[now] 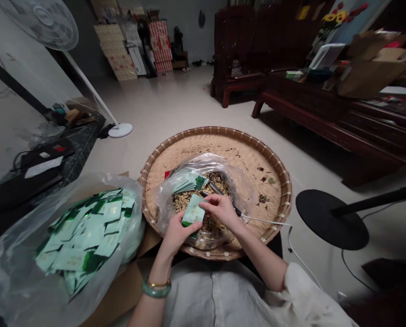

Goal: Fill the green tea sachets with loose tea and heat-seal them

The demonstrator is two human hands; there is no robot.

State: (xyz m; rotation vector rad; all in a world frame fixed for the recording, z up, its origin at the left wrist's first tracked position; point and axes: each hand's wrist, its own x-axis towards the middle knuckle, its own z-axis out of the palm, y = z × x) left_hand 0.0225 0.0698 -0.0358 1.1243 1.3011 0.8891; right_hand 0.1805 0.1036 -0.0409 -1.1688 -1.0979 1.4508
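- Head view: the left hand (pixel 177 234) is closed on the lower edge of a green-and-white sachet (pixel 192 211), and the right hand (pixel 220 210) pinches its upper edge. This two-handed hold keeps the sachet steady above the loose contents.
- Beneath it, dried leaf pieces (pixel 220 184) and a stack of packets (pixel 185 184) lie in a clear plastic bag (pixel 164 204), inside a round woven bamboo tray (pixel 216 130).
- A larger plastic bag (pixel 15 272) of green-and-white packets (pixel 83 236) sits to the left.
- A metal-tipped tool (pixel 216 190) with a white cable (pixel 267 221) passes under the right hand; whether that hand grips it cannot be told.
- Fingers hide part of the sachet, and its print is unreadable.
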